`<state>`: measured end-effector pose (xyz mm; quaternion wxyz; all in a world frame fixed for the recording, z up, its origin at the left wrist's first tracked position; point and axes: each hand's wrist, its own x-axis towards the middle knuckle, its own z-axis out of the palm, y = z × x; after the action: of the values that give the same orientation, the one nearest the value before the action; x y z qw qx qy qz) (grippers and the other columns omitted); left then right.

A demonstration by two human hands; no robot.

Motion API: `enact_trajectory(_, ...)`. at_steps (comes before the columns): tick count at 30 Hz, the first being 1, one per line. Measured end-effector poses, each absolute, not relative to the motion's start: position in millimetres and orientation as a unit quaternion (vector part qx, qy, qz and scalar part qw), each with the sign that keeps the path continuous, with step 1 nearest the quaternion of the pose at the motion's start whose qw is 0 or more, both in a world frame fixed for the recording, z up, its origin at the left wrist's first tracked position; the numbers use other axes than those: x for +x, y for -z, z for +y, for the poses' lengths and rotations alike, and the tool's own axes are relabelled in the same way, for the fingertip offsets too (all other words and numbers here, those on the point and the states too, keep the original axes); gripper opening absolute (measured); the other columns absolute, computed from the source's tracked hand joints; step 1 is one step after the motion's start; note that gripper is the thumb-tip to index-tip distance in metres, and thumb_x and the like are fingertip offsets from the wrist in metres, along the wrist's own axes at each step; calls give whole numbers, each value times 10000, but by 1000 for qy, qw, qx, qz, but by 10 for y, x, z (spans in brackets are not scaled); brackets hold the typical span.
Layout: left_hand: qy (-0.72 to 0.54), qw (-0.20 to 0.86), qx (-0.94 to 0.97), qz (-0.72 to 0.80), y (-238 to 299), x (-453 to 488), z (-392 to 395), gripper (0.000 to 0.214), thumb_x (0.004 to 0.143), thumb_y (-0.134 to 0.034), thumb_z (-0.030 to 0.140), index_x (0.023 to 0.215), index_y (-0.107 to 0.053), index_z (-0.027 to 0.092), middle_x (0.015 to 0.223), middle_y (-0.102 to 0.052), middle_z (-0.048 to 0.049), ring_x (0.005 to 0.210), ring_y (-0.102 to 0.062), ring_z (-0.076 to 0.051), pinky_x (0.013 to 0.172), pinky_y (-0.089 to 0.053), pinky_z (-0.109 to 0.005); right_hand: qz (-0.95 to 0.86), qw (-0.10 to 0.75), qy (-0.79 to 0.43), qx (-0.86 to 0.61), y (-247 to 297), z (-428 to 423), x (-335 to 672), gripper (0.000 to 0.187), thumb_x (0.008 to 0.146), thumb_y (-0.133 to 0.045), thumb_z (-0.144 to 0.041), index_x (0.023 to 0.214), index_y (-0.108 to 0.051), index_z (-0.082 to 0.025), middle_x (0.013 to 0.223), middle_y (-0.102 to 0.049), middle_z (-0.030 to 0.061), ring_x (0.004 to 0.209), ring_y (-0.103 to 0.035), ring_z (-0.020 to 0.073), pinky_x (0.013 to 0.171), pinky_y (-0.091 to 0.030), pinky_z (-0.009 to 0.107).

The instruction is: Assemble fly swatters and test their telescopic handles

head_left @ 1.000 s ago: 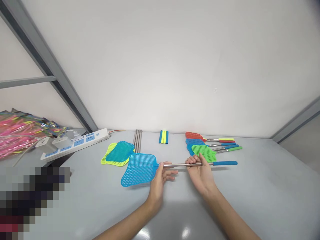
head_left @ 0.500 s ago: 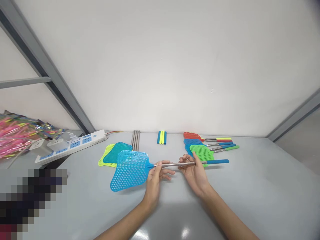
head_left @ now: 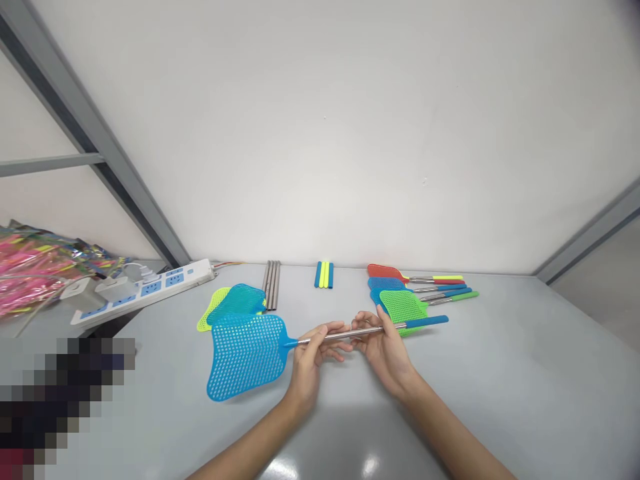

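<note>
A blue fly swatter (head_left: 247, 357) with a perforated head, a metal rod and a blue grip is held above the table between both hands. My left hand (head_left: 313, 360) pinches the rod near the head, thumb on top. Further along, my right hand (head_left: 383, 347) holds the rod close to the blue grip, its fingertips curled. Behind the right hand lie several swatters with handles, among them a red one (head_left: 386, 271) and a green one (head_left: 403, 307). Beyond the held head lie loose teal (head_left: 235, 303) and yellow (head_left: 207, 320) swatter heads.
Several metal rods (head_left: 271, 283) and several blue and yellow grips (head_left: 324, 275) lie near the wall. A white power strip (head_left: 170, 280) with plugs stands at the left, beside plastic-wrapped pink goods (head_left: 35, 273). A grey frame post (head_left: 115, 160) rises behind it.
The blue swatter has shifted left and tilted, its head lower and its grip end slightly higher. My hands have come closer together on the rod.
</note>
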<state>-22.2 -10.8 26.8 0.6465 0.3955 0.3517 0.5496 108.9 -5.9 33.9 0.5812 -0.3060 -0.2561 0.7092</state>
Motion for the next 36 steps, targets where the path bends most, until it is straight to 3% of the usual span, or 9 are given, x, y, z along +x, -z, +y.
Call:
enact_trajectory(9,-498,670,428,347,-312,-211,-125,326,720,-467,329,921,-622,125,942,-617,-115,673,-595,-213,528,-427,-278,-285,550,-719,-313,-315,-95,1041,352,702,-430,-503,711,-546,-171,647,-553,16,552,-486,133,564,-380,268)
enact_trajectory(18,-427,683,468,364,-230,-212,-95,418,754,-393,390,900,-622,72,540,-624,-90,513,-581,-175,512,-418,-255,-318,508,-725,-339,-272,-126,988,390,719,-397,-503,738,-558,-148,676,-570,34,534,-500,134,515,-358,259)
enact_trajectory(28,-339,744,429,384,-284,-208,-92,506,750,-337,464,622,-626,70,597,-632,-123,374,-523,-130,406,-364,-224,-261,538,-715,-362,-251,-77,1076,254,717,-467,-396,710,-568,-164,697,-521,14,604,-469,115,572,-361,240)
enact_trajectory(36,-331,772,360,406,-291,-228,-60,598,728,-298,545,639,-617,47,619,-630,-123,431,-541,-140,459,-376,-232,-228,594,-677,-371,-241,-10,1136,193,681,-520,-349,600,-534,-174,593,-461,-27,455,-372,75,502,-333,239)
